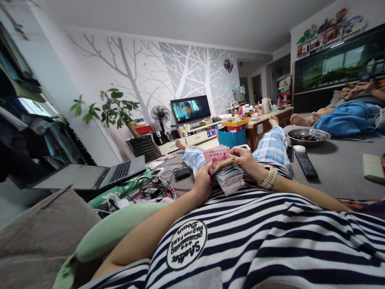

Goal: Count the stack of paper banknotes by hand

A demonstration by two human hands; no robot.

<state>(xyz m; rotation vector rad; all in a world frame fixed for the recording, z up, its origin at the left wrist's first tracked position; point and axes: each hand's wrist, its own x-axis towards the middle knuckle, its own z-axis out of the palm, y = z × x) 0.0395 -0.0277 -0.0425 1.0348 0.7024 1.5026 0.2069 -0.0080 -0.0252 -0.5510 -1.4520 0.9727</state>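
Note:
Both my hands are closed on a thick stack of banknotes (230, 178), held above my lap in front of a striped shirt (270, 237). My left hand (204, 182) grips the stack from the left, its thumb near a brownish note on top. From the right, my right hand (247, 162) pinches the notes' upper edge with thumb and fingers; a pale watch (269, 178) is on that wrist. Pink notes (215, 155) marked 100 stand up behind the brownish one. Bluish and whitish notes fan out below it. The palm sides of both hands are hidden.
Left of me are an open laptop (118, 172), tangled cables (153, 190) and a green cushion (120, 224). To the right lie a metal bowl (323, 134) of dark round fruit and a remote control (306, 164). Another person's legs are under a blue cloth (345, 118).

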